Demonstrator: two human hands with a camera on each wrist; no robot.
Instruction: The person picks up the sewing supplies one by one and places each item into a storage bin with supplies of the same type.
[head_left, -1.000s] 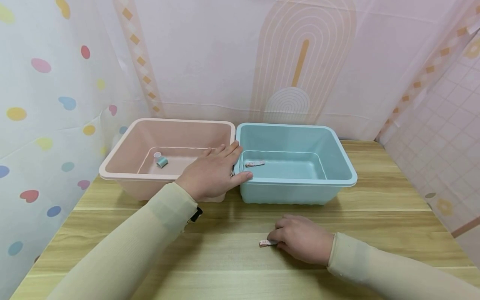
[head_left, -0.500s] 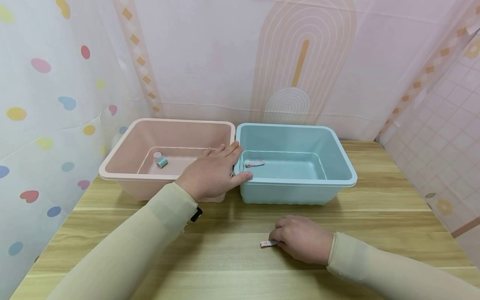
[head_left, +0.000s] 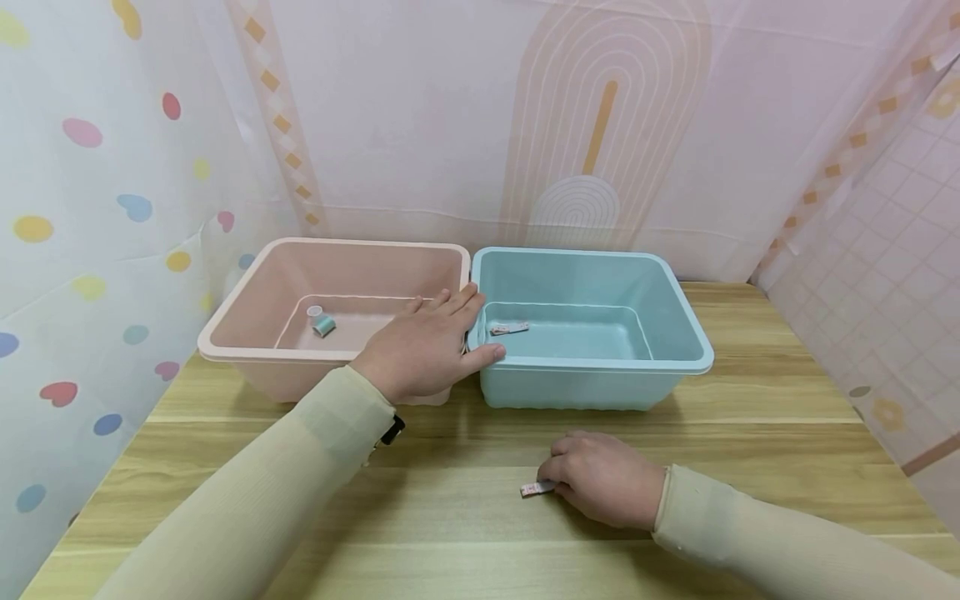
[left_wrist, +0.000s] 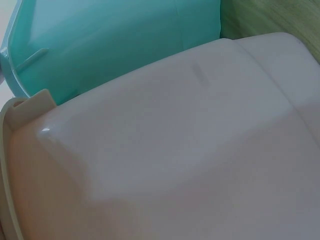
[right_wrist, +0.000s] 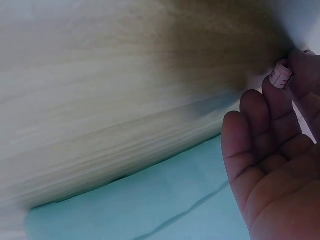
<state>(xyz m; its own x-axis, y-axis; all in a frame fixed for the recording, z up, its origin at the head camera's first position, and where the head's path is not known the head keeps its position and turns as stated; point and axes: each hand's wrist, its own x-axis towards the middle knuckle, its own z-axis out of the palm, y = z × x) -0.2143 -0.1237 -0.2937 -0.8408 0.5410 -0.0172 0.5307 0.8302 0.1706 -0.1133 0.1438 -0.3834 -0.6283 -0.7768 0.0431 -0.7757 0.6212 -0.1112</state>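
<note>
My right hand (head_left: 603,479) pinches a folded measuring tape (head_left: 537,488) between thumb and fingers, low over the wooden table in front of the blue bin (head_left: 573,387). In the right wrist view the tape's looped end (right_wrist: 281,76) shows printed marks, held at the fingertips. My left hand (head_left: 427,346) lies with fingers spread across the adjoining rims of the pink bin (head_left: 262,354) and the blue bin. Another folded measuring tape (head_left: 510,328) rests on the blue bin's floor, at its left. The left wrist view is filled by the pink bin's outer wall (left_wrist: 165,140); no fingers show there.
Inside the pink bin lie a teal thread spool (head_left: 324,324) and a small white round piece (head_left: 314,311) beside it. Both bins stand side by side on the wooden table (head_left: 450,533). Patterned curtains (head_left: 405,125) hang behind and at the sides.
The measuring tape in my right hand has shifted very slightly in the fingers, its free end a touch to the right. The left hand and both bins have stayed still.
</note>
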